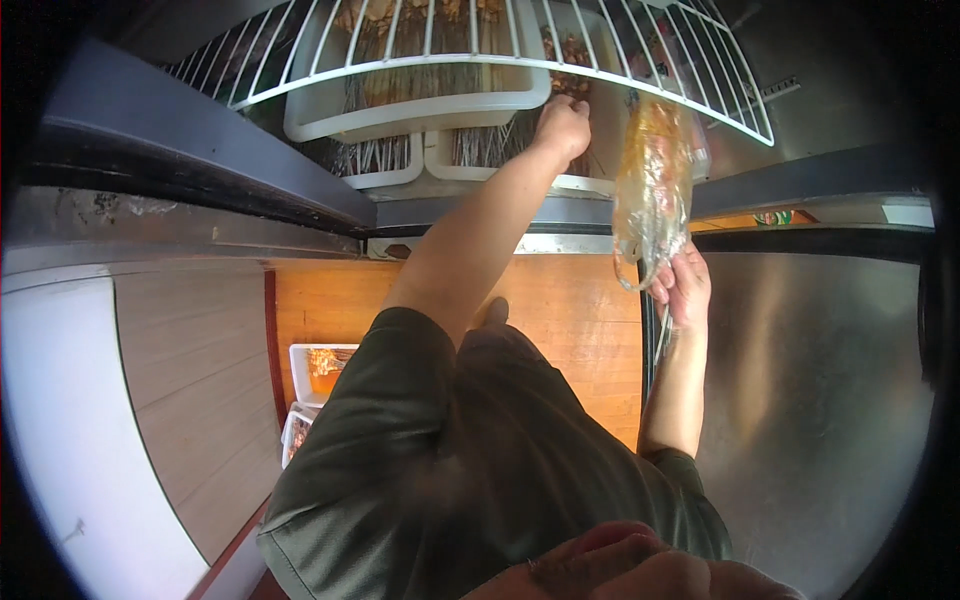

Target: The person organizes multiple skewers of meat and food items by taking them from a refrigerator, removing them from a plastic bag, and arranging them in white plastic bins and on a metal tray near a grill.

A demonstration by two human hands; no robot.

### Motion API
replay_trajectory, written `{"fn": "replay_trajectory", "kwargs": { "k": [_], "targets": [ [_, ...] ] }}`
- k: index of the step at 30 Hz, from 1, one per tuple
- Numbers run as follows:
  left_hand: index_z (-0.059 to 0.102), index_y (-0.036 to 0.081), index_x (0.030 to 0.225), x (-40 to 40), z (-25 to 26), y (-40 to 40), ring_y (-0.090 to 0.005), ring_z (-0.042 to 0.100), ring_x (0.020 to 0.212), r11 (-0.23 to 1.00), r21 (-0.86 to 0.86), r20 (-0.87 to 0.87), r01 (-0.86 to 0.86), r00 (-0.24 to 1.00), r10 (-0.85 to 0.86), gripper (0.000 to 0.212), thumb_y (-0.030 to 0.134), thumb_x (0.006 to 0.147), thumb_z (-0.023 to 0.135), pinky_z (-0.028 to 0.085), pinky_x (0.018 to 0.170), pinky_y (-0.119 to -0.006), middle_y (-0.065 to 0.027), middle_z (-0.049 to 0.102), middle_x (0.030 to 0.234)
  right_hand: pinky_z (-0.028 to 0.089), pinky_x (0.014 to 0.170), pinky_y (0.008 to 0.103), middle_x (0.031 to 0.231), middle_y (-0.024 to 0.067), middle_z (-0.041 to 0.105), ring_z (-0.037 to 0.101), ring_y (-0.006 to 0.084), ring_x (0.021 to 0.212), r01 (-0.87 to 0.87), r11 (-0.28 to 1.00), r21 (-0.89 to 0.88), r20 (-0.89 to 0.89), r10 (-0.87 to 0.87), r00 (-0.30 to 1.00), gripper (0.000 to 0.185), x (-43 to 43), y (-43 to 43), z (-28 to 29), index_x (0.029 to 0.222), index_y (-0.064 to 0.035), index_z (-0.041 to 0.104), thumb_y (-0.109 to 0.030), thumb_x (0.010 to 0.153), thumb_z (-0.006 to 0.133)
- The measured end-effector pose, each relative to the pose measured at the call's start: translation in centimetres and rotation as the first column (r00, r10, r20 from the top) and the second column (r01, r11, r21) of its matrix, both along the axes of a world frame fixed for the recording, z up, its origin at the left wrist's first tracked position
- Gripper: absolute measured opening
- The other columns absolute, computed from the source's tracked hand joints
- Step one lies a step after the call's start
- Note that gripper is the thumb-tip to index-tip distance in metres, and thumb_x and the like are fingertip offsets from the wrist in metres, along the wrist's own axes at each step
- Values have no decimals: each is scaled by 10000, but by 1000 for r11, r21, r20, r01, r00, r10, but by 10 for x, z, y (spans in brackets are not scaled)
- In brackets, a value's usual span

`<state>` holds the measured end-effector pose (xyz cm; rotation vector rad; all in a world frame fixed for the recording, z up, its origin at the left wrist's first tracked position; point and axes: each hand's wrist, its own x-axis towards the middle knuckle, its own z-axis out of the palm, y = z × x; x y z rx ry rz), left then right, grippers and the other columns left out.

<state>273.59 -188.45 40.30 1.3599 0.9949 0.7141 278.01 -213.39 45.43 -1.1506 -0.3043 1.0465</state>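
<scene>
My left hand [564, 129] reaches into a refrigerator, at a white plastic bin [606, 135] of skewered food pieces [568, 64]. Its fingers are curled and partly hidden, so I cannot tell whether they grip a skewer. Lower and to the right, my right hand [684, 285] is closed around the near end of a clear plastic bag [654, 180]. Orange-yellow contents show through the film. Thin skewer ends [663, 337] stick out below this hand, along the wrist.
A white wire shelf [474, 58] spans above the bins. Under it, a large white tub [420, 114] of skewers rests over smaller bins [465, 171]. To the right stands a metal door panel [810, 390]. White containers [300, 375] of skewered food sit on the wooden floor [592, 322] at left.
</scene>
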Motion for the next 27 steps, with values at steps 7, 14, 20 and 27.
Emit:
{"fn": "replay_trajectory", "kwargs": {
  "k": [7,14,20,27],
  "targets": [
    [531,-19,1073,-66,-11,-92,-138,548,879,954,267,137,133,975,-174,332,262,897,554,456,731,-298,-74,591,895,294,424,203,573,-24,426,375,60,462,-51,984,-172,287,100,953,74,1,31,-13,831,-62,482,-76,897,454],
    [528,-5,1021,-97,-30,-106,-120,566,765,936,-143,140,321,943,-302,297,202,841,643,473,664,-258,-47,594,834,372,480,257,572,14,501,458,88,513,-141,916,-375,579,350,737,165,-15,59,-38,772,4,523,-115,861,450],
    [554,24,900,-87,-9,-86,-99,538,607,890,-414,219,192,970,-108,205,218,857,603,441,547,-235,-22,577,711,348,445,219,586,3,500,433,78,472,-270,928,-257,357,351,866,136,-13,57,-33,767,-34,485,-95,883,451],
    [585,4,874,-73,11,-73,-79,483,528,925,-312,224,219,963,-152,149,153,866,583,400,494,-236,-18,565,680,325,425,202,619,-1,516,423,63,459,-180,960,-214,315,242,918,133,-7,27,-18,783,-49,480,-100,904,457]
  ]
}}
